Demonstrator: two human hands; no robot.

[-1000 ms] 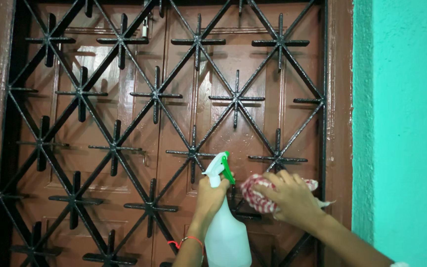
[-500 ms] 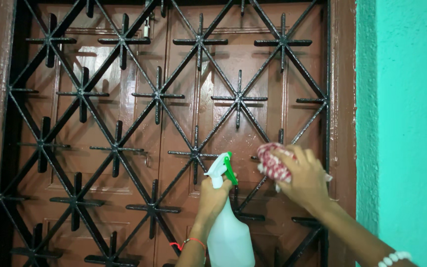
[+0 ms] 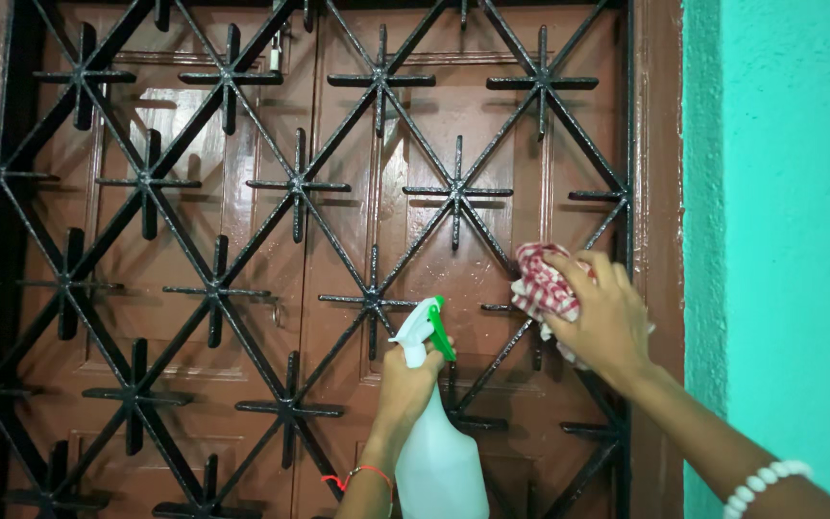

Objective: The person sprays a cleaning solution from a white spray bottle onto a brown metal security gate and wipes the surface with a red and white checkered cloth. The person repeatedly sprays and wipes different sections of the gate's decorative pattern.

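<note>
The red-and-white checked cloth [image 3: 542, 282] sat a bit right of center in the frame, bunched up and pressed against one of the diagonal bars of the black metal grille [image 3: 213, 288]. The right hand [image 3: 605, 317] was clamped over it, fingers curled around the wad with the fabric poking out on the left side and a little underneath, and the arm came in from the lower right corner with a white bead bracelet [image 3: 766, 478] on the wrist. Just to the left and a bit lower, the left hand [image 3: 407, 383] was wrapped tight around the neck of a white spray bottle [image 3: 439, 452], which stood upright at the bottom center of the frame, with its white head and green trigger [image 3: 440, 332] sticking up above the fingers and the nozzle aimed left. That wrist had a thin red string [image 3: 362, 472] tied on it. The 2 hands were close but not touching. Behind the grille were glossy brown wooden shutters [image 3: 194, 192], closed, with a shiny wet-looking patch near the middle. A brown frame [image 3: 660, 144] ran down the right side of the opening, and past that the whole right edge of the frame was a textured turquoise wall [image 3: 790, 192].
</note>
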